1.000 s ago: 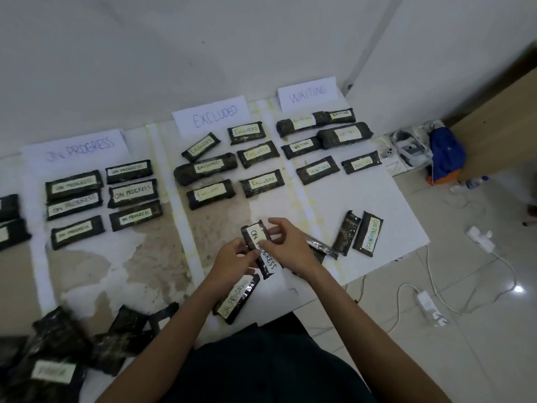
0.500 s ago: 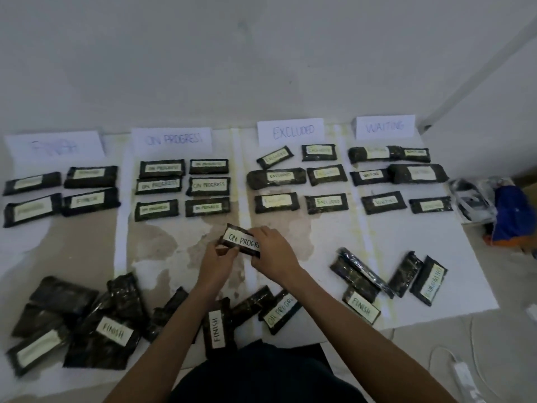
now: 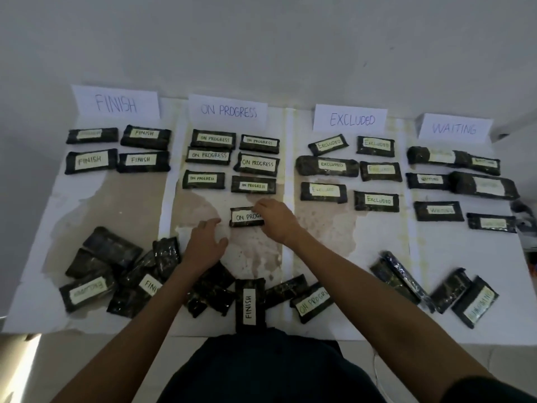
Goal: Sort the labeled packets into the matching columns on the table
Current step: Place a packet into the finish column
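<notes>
Along the near edge of the table [image 3: 363, 315] lie the packets not yet sorted. A FINISH packet [image 3: 250, 305] stands lengthwise at the middle of this edge, a loose pile [image 3: 107, 271] is toward the near left corner, and a few more packets [image 3: 449, 289] are toward the near right corner. They lie mixed and at all angles, probably because nobody has read them yet.

A little farther in, the left hand [image 3: 207, 245] is spread with relaxed fingers. It holds nothing and is just beside the packet being placed, without touching it. The right hand [image 3: 277, 222] has its fingers curled over the right end of the held packet [image 3: 244, 217], gripping it there. The packet lies flat with the label up, so "ON PROG" can be read. It is in the second column from the left, just below the placed rows [image 3: 253, 185] and parallel to them, I think to continue the right row.

At the far edge stand the signs: the FINISH sign [image 3: 116, 103], the ON PROGRESS sign [image 3: 228, 111], the EXCLUDED sign [image 3: 351, 119] and the WAITING sign [image 3: 454, 128]. In my judgement, only the release remains for this packet.
</notes>
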The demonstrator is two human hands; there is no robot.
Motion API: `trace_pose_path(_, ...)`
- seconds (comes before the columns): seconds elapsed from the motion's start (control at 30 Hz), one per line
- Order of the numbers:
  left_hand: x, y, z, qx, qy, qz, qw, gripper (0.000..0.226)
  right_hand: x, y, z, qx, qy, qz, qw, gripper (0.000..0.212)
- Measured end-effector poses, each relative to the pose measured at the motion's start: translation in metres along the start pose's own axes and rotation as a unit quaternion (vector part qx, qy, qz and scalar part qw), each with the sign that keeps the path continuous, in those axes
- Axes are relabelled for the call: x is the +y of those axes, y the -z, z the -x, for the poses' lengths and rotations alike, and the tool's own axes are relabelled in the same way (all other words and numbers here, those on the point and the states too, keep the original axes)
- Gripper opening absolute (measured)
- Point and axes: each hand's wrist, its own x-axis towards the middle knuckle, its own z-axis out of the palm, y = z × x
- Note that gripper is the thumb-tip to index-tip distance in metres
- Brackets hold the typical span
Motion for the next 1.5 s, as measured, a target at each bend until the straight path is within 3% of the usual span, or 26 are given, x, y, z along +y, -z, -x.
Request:
trace_pose_path(0.17,0.000,-0.006,0.025,-0.007,-0.054,-0.025,0.998,0.043,-0.015,0.009,0.034,-0.005,-0.045,-0.073,0.996,0.043)
trace_pose_path(0.3,-0.007,-0.016,0.048,0.003,-0.103,-0.055,0.993,0.041,-0.045,0.002,0.075,-0.132,-0.147,-0.212,0.957,0.047)
trace_pose_path(0.4,-0.009,-0.022,0.060,0.013,-0.122,-0.049,0.991,0.038,-0.062,-0.018,0.091,-0.197,-0.144,-0.101,0.964,0.072)
trace_pose_path(0.5,-0.009,-0.026,0.070,0.033,-0.133,-0.034,0.990,0.036,-0.072,-0.031,0.095,-0.185,-0.113,0.009,0.976,0.068)
trace_pose_path(0.57,-0.009,-0.027,0.074,0.041,-0.133,-0.024,0.990,0.036,-0.074,-0.032,0.094,-0.183,-0.120,-0.015,0.976,0.058)
trace_pose_path(0.77,-0.003,-0.029,0.087,0.034,-0.136,-0.016,0.990,0.036,-0.063,-0.011,0.098,-0.175,-0.184,-0.257,0.932,0.038)
trace_pose_path(0.87,0.002,-0.029,0.092,-0.006,-0.133,-0.029,0.991,0.055,-0.054,0.005,0.099,-0.114,-0.245,-0.380,0.885,0.035)
trace_pose_path(0.93,0.006,-0.030,0.093,-0.011,-0.145,-0.063,0.987,0.072,-0.050,0.012,0.098,-0.083,-0.276,-0.464,0.838,0.035)
trace_pose_path(1.0,0.011,-0.031,0.092,-0.003,-0.148,-0.075,0.986,0.079,-0.048,0.016,0.097,-0.067,-0.284,-0.503,0.814,0.038)
trace_pose_path(1.27,0.023,-0.009,0.083,0.043,-0.130,-0.091,0.986,0.079,-0.060,0.028,0.079,-0.065,-0.262,-0.535,0.800,0.036)
trace_pose_path(1.5,-0.013,0.036,0.072,0.118,-0.131,-0.159,0.971,0.076,-0.080,0.030,0.051,-0.113,-0.234,-0.491,0.832,0.036)
